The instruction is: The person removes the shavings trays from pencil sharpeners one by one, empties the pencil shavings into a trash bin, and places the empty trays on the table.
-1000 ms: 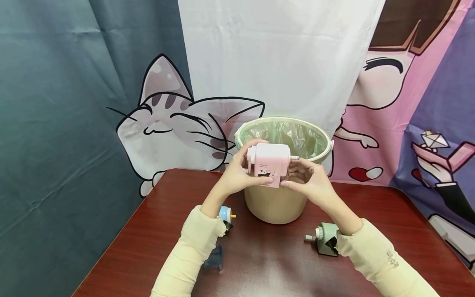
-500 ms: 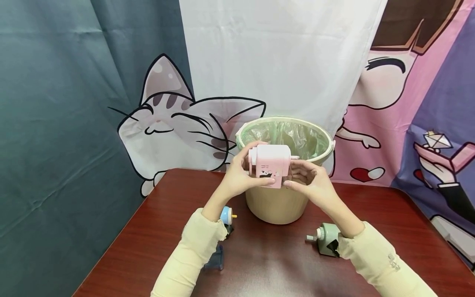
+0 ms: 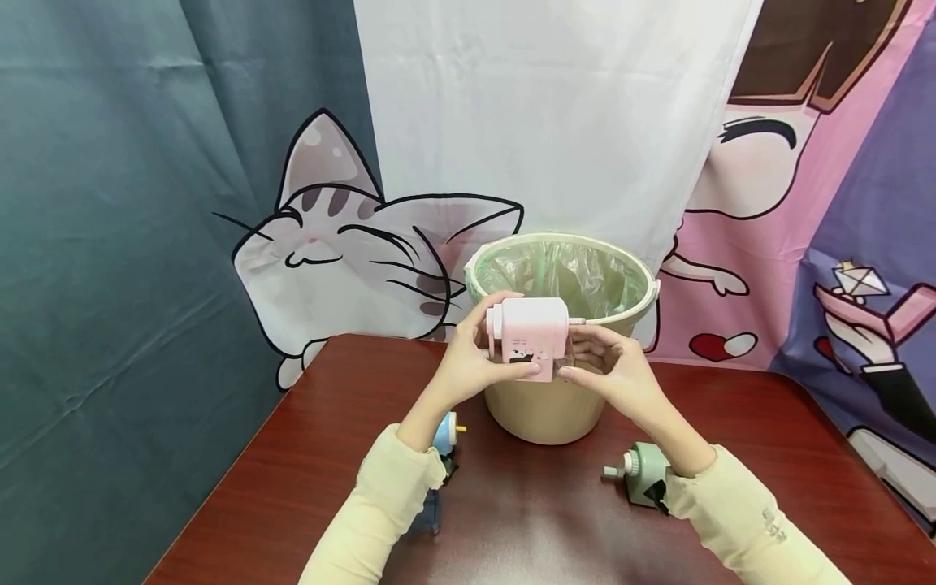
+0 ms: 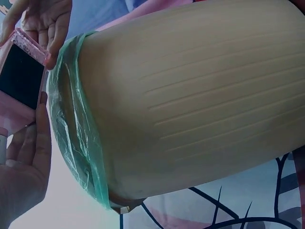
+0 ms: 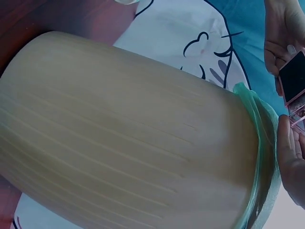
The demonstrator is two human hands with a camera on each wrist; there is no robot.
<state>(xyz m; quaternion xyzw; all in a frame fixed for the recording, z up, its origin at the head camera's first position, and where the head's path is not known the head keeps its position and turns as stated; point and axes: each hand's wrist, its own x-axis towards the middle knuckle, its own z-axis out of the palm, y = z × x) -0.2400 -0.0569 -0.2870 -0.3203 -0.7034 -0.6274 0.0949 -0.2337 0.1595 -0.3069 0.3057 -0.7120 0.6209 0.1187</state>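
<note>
A pink crank pencil sharpener (image 3: 532, 329) with a cartoon print is held up in front of the bin. My left hand (image 3: 462, 364) grips its left side, thumb across the front. At its lower right, my right hand (image 3: 621, 364) pinches the clear shavings drawer (image 3: 565, 362), which sticks partly out of the body. The right wrist view shows the sharpener's dark base (image 5: 294, 77) and the see-through drawer (image 5: 299, 114) with some bits inside. In the left wrist view the dark base (image 4: 21, 76) also shows between both hands.
Behind the hands stands a beige bin (image 3: 544, 416) with a green liner. A green sharpener (image 3: 645, 471) sits on the red-brown table (image 3: 541, 504) at right. A blue sharpener (image 3: 444, 435) and a dark blue item (image 3: 427, 513) are partly hidden by the left arm.
Both hands and the pink sharpener have sunk slightly in the head view. My right hand has shifted a little right relative to the sharpener, and slightly more of the clear drawer shows.
</note>
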